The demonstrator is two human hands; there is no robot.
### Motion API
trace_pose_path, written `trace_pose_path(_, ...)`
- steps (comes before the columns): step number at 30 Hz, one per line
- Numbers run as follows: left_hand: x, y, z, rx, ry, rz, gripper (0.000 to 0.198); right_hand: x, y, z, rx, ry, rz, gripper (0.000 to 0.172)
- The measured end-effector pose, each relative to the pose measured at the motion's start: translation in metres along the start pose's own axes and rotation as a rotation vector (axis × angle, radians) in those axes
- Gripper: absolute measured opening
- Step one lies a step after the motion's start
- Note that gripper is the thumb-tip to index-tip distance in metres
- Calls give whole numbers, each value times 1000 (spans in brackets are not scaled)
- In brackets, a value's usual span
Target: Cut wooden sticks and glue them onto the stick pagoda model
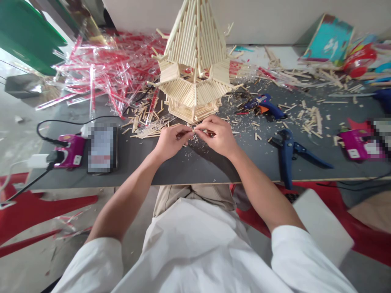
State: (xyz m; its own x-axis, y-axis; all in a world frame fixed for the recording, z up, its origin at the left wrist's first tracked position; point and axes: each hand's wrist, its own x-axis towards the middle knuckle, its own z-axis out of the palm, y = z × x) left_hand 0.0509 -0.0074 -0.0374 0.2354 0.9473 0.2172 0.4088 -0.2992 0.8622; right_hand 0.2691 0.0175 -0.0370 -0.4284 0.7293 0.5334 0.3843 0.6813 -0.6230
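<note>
A tall pagoda-like model built from thin wooden sticks stands on the grey table, just beyond my hands. My left hand and my right hand meet in front of its base, fingers pinched together on a thin wooden stick held between them. Loose sticks and offcuts lie scattered around the model's foot. Both forearms reach in from white sleeves.
Clear red-striped wrappers pile at the back left. A blue glue gun and blue cutters lie to the right. A phone and magenta devices sit near the table's ends, with cables.
</note>
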Motion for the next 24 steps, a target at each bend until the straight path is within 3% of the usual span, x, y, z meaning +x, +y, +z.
trace_pose_path(24,-1,10,-2,-188,-40,-144,27,-1,0,0,-10,-21,-12,11)
